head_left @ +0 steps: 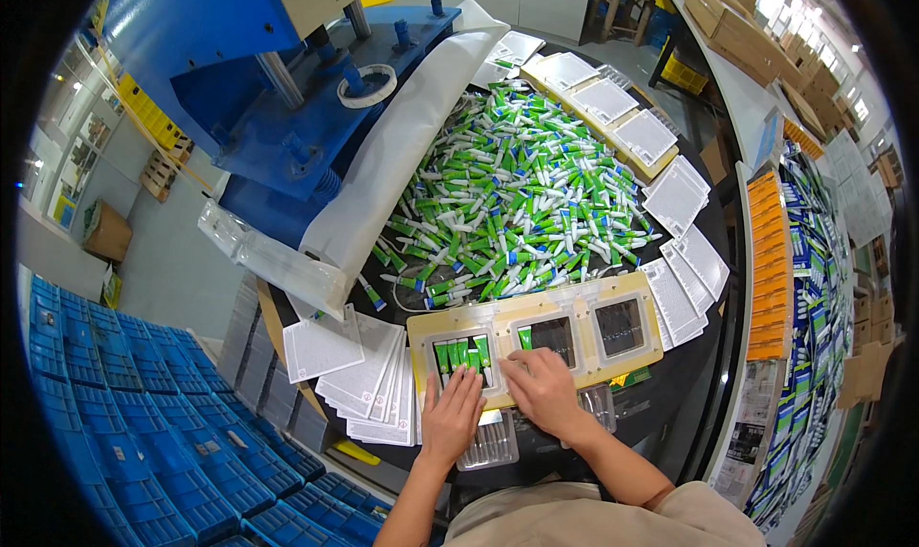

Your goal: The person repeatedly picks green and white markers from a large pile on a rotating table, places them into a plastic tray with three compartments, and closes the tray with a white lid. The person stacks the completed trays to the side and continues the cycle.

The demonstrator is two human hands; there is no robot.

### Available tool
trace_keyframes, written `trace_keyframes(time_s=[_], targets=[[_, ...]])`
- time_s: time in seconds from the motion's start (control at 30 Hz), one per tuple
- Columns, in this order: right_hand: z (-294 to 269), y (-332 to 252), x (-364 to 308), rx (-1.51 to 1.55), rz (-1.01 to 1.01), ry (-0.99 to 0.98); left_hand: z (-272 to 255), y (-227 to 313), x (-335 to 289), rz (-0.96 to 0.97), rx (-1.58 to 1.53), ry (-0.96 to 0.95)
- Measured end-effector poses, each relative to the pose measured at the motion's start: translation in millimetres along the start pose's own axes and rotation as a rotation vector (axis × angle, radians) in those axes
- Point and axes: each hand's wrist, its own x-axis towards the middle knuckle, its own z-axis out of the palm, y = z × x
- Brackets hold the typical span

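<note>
A pale yellow fixture frame (586, 334) with three windows lies in front of me. Several green tubes (455, 353) stand side by side in its left window. One green tube (526, 338) lies at the left of the middle window, and the right window (619, 327) shows only clear plastic over black. My left hand (454, 415) rests with fingers stretched over the lower ends of the left tubes. My right hand (544, 389) is bent at the bar between the left and middle windows, its fingertips pressed together. Whatever they pinch is hidden.
Beyond the frame spreads a heap of green and white tubes (522, 183). Printed cards lie fanned at left (325, 346) and right (691, 269). A second frame (661, 164) bears cards. At far left stand a blue press (230, 155) and blue crates (105, 403). Clear blister trays (490, 444) lie nearest me.
</note>
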Motion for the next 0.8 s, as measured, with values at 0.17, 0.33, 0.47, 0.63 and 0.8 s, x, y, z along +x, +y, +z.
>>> trace_keyframes(time_s=[0.17, 0.33, 0.47, 0.63, 0.8], targets=[[29, -8, 12, -0.119, -0.036, -0.090, 6, -3, -2, -0.018, -0.013, 0.016], [28, -2, 12, -0.098, -0.053, -0.135, 9, 3, -2, -0.032, -0.068, 0.109], [22, -2, 13, -0.108, -0.082, -0.158, 7, 1, 5, -0.032, -0.014, 0.143], [27, -4, 12, -0.104, -0.077, -0.123, 9, 1, 11, -0.033, 0.010, 0.168], [32, -3, 10, -0.140, -0.126, -0.077, 9, 6, 10, -0.086, -0.011, 0.243]])
